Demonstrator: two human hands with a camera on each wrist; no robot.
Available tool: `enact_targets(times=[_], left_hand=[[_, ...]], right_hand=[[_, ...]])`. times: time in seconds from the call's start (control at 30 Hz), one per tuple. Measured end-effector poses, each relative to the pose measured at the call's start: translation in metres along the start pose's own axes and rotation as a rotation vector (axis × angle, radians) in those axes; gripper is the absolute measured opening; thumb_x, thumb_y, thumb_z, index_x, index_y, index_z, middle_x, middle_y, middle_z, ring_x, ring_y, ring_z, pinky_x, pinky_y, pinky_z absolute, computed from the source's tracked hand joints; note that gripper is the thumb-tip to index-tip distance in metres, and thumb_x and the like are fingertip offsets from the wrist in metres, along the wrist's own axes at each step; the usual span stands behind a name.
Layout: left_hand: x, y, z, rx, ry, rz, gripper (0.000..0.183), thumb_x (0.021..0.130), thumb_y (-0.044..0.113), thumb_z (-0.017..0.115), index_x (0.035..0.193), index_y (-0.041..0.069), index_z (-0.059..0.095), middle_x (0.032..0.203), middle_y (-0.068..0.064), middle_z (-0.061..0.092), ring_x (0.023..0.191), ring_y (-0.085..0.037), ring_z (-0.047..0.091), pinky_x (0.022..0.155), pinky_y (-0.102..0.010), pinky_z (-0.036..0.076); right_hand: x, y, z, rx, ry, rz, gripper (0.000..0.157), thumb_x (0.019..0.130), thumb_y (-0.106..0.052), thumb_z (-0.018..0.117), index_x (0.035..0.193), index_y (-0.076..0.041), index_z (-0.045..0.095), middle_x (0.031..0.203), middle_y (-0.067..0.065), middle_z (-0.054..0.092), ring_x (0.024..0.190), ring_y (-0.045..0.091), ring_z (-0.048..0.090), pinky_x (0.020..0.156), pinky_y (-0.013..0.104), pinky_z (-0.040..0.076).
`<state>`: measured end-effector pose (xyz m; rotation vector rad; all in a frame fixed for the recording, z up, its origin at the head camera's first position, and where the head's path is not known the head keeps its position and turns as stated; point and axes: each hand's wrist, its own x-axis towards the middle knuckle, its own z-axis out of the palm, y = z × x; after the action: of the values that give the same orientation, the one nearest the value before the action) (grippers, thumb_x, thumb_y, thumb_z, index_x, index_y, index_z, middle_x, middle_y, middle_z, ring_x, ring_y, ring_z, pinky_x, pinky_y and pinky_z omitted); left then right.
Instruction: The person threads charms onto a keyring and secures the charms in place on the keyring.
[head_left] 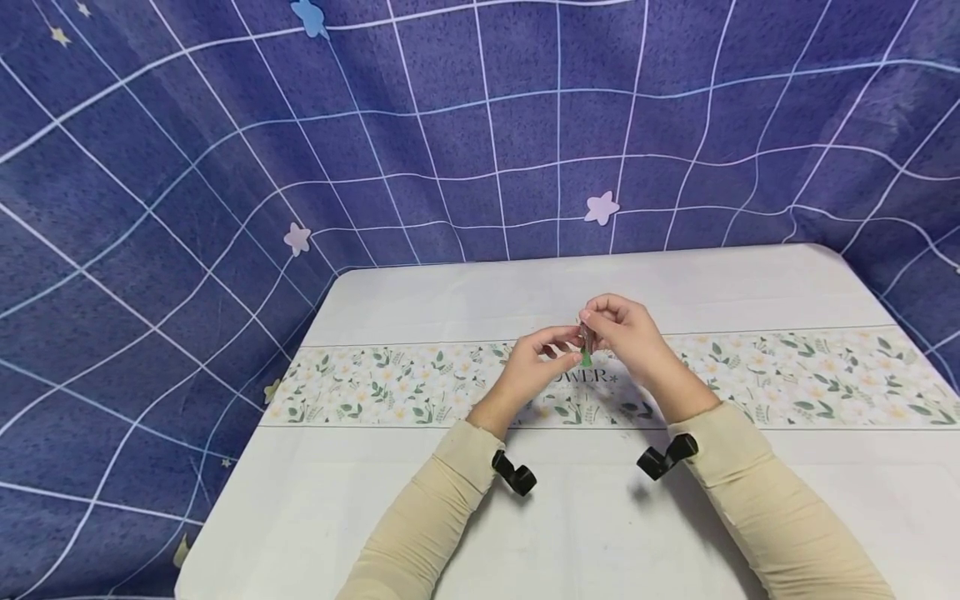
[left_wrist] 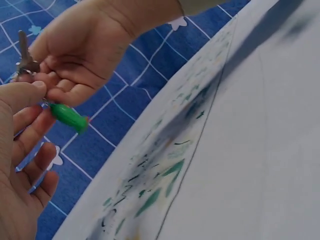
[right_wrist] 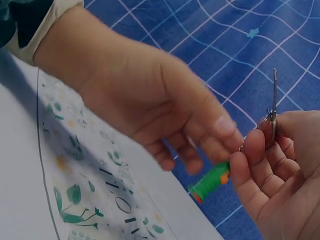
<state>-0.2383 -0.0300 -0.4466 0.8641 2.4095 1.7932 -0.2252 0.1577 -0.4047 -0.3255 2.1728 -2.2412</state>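
Over the table, my right hand (head_left: 624,335) grips a metal key ring with a key (right_wrist: 274,100), fingers curled and the key's blade pointing up in the right wrist view. My left hand (head_left: 531,368) faces it, its thumb and index finger pinching the short chain (right_wrist: 241,148) between the ring and a green charm. The green charm (left_wrist: 70,118), with small orange and red parts, hangs just below the pinching fingertips. The other left fingers are loosely bent. Part of the ring is hidden behind the fingers.
A white tablecloth (head_left: 420,304) covers the table, crossed by a floral band (head_left: 420,383) with printed lettering. Behind and to the left hangs a blue curtain (head_left: 450,133) with a white grid and stars. Black wrist mounts (head_left: 514,473) sit on both beige sleeves.
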Motion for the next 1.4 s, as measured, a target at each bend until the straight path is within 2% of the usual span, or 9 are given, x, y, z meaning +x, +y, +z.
enact_targets(times=[0.13, 0.33, 0.6, 0.73, 0.87, 0.97, 1.1, 1.23, 1.4], left_hand=[[0.000, -0.004, 0.003, -0.005, -0.014, -0.011, 0.029, 0.094, 0.014, 0.073, 0.123, 0.007, 0.071, 0.117, -0.007, 0.072, 0.104, -0.026, 0.063, 0.089, -0.036, 0.052], [-0.003, -0.008, 0.004, -0.008, -0.002, -0.068, 0.023, 0.096, 0.019, 0.071, 0.116, 0.008, 0.074, 0.104, -0.005, 0.074, 0.088, -0.011, 0.062, 0.078, -0.025, 0.050], [-0.006, -0.008, -0.011, 0.054, 0.033, -0.075, 0.024, 0.095, 0.023, 0.073, 0.117, 0.013, 0.076, 0.101, -0.001, 0.074, 0.086, -0.008, 0.064, 0.078, -0.027, 0.051], [-0.006, -0.004, -0.021, 0.081, 0.050, -0.072, 0.024, 0.095, 0.022, 0.073, 0.117, 0.013, 0.076, 0.103, -0.001, 0.075, 0.086, -0.008, 0.063, 0.079, -0.027, 0.051], [-0.005, 0.001, -0.028, 0.110, 0.064, -0.069, 0.023, 0.095, 0.023, 0.073, 0.116, 0.013, 0.077, 0.102, -0.001, 0.074, 0.086, -0.009, 0.062, 0.079, -0.028, 0.052], [-0.004, 0.004, -0.033, 0.129, 0.058, -0.065, 0.023, 0.095, 0.025, 0.073, 0.116, 0.015, 0.077, 0.102, 0.001, 0.074, 0.085, -0.011, 0.062, 0.076, -0.028, 0.052], [-0.002, 0.004, -0.039, 0.159, 0.055, -0.067, 0.024, 0.095, 0.025, 0.072, 0.117, 0.015, 0.077, 0.102, 0.002, 0.073, 0.086, -0.012, 0.061, 0.076, -0.029, 0.052], [-0.003, 0.002, -0.043, 0.184, 0.060, -0.073, 0.025, 0.095, 0.024, 0.073, 0.117, 0.012, 0.077, 0.102, 0.004, 0.073, 0.089, -0.012, 0.060, 0.080, -0.029, 0.051], [-0.004, -0.002, -0.047, 0.241, 0.047, -0.070, 0.025, 0.093, 0.023, 0.075, 0.116, 0.014, 0.078, 0.106, 0.006, 0.073, 0.093, -0.012, 0.059, 0.080, -0.029, 0.048]], right_hand=[[0.000, -0.004, 0.002, 0.036, 0.001, 0.007, 0.012, 0.104, -0.010, 0.057, 0.101, 0.002, 0.057, 0.076, -0.003, 0.065, 0.067, 0.012, 0.064, 0.066, 0.026, 0.056], [0.000, -0.004, 0.002, 0.054, -0.012, 0.022, 0.012, 0.104, -0.011, 0.057, 0.101, 0.001, 0.057, 0.076, -0.003, 0.064, 0.067, 0.014, 0.064, 0.066, 0.027, 0.057], [-0.002, 0.003, -0.014, 0.050, -0.027, 0.093, 0.016, 0.105, -0.016, 0.058, 0.105, 0.000, 0.055, 0.077, 0.000, 0.062, 0.063, 0.013, 0.064, 0.066, 0.029, 0.058], [-0.002, 0.008, -0.022, 0.109, -0.093, 0.157, 0.019, 0.106, -0.016, 0.055, 0.110, 0.003, 0.053, 0.081, 0.001, 0.060, 0.065, 0.013, 0.065, 0.070, 0.032, 0.060], [-0.002, 0.013, -0.029, 0.213, -0.193, 0.241, 0.023, 0.107, -0.019, 0.052, 0.115, 0.002, 0.052, 0.086, 0.002, 0.058, 0.069, 0.013, 0.065, 0.073, 0.032, 0.060], [-0.002, 0.018, -0.036, 0.294, -0.264, 0.292, 0.020, 0.107, -0.020, 0.051, 0.115, -0.002, 0.054, 0.087, 0.001, 0.059, 0.067, 0.011, 0.062, 0.069, 0.027, 0.058], [-0.002, 0.024, -0.045, 0.364, -0.325, 0.334, 0.015, 0.106, -0.009, 0.052, 0.117, -0.001, 0.057, 0.090, 0.000, 0.062, 0.066, 0.010, 0.057, 0.064, 0.023, 0.053], [-0.003, 0.026, -0.051, 0.351, -0.363, 0.381, 0.021, 0.103, 0.002, 0.052, 0.124, 0.003, 0.054, 0.089, 0.001, 0.062, 0.069, 0.011, 0.057, 0.067, 0.023, 0.052], [-0.002, 0.027, -0.056, 0.260, -0.374, 0.432, 0.025, 0.100, 0.005, 0.053, 0.125, 0.003, 0.052, 0.086, 0.000, 0.061, 0.074, 0.009, 0.055, 0.072, 0.024, 0.053]])
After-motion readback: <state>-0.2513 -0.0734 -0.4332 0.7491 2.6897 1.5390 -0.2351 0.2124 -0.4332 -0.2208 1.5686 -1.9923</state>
